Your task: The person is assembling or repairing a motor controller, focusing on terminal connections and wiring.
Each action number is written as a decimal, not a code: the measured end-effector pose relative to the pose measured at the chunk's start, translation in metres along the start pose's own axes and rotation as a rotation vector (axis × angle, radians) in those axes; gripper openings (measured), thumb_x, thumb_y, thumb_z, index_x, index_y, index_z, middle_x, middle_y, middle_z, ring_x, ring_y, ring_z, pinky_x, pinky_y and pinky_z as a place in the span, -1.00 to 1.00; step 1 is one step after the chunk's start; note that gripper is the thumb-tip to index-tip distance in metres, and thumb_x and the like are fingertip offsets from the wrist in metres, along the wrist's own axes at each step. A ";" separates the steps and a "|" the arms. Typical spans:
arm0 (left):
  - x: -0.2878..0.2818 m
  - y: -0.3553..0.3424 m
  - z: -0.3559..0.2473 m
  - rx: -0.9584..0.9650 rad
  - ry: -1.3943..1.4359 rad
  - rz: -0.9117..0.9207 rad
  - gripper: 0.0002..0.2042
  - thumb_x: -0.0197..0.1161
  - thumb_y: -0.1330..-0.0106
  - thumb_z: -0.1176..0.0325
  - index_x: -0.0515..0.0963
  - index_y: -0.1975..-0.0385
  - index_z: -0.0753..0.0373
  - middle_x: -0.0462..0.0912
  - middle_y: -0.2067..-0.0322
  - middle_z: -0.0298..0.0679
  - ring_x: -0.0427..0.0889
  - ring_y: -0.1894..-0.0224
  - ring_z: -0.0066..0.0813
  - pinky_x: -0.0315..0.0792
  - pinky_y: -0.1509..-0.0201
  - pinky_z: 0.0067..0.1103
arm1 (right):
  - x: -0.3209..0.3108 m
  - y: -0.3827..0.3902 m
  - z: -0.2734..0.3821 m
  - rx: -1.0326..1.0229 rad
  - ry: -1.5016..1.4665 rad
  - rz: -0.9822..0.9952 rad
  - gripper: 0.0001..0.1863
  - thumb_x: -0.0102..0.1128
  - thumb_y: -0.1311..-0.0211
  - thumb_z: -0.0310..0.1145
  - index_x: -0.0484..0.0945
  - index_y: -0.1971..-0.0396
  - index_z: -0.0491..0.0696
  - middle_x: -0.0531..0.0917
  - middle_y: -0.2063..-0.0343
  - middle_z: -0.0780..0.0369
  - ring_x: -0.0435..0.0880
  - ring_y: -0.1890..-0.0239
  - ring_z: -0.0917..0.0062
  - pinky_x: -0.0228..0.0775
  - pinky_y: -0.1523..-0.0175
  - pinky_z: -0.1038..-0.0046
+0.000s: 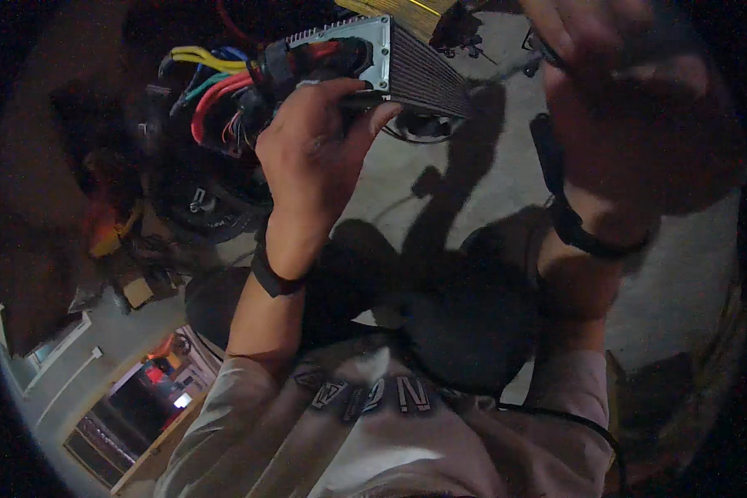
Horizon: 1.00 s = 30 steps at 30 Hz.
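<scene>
Grey floor [382,183] shows bare below the finned box [378,58], top centre; left hand [307,141] narrow at its lower edge; right hand [627,124] blurred, raised; cannot tell either's hold.

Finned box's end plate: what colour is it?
The end plate is silvery grey; head view shows it.

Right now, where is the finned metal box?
In the head view, the finned metal box sits at upper centre, with the left hand at its lower corner and the coloured cables to its left.
</scene>
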<state>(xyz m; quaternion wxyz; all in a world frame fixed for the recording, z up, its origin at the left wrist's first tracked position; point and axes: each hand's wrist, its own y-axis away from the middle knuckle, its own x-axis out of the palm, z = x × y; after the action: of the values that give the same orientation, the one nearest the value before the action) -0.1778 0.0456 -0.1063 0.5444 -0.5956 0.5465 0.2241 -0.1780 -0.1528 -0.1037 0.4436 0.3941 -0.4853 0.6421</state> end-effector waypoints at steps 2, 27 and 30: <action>0.005 0.007 0.005 -0.018 0.037 -0.032 -0.66 0.62 0.04 0.29 0.63 0.31 0.23 0.59 0.54 -0.28 0.55 0.57 -0.41 0.45 0.47 -0.54 | 0.008 0.003 -0.001 0.022 0.021 0.021 -0.78 0.31 -0.23 -0.31 0.56 0.20 -0.07 0.58 0.48 0.25 0.65 0.41 0.48 0.44 0.37 0.32; 0.010 0.015 0.002 -0.211 0.292 -0.218 -0.66 0.62 0.02 0.34 0.60 0.31 0.24 0.51 0.59 -0.35 0.38 0.61 -0.63 0.34 0.55 -0.65 | 0.025 -0.108 -0.039 0.059 0.309 0.220 -0.72 0.09 -0.45 -0.16 0.57 0.28 -0.08 0.60 0.41 0.25 0.55 0.45 0.63 0.37 0.44 0.53; 0.011 0.013 0.003 -0.190 0.326 -0.244 -0.66 0.62 0.02 0.34 0.60 0.31 0.24 0.53 0.58 -0.33 0.39 0.61 -0.61 0.35 0.54 -0.63 | 0.033 -0.109 -0.038 0.061 0.339 0.240 -0.70 0.06 -0.47 -0.14 0.57 0.29 -0.08 0.61 0.40 0.25 0.53 0.46 0.64 0.36 0.44 0.56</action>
<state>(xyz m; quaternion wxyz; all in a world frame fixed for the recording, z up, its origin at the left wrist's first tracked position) -0.1851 0.0461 -0.1214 0.4135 -0.7343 0.5275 0.1077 -0.0864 -0.0951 -0.0515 0.4269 0.2330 -0.4276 0.7620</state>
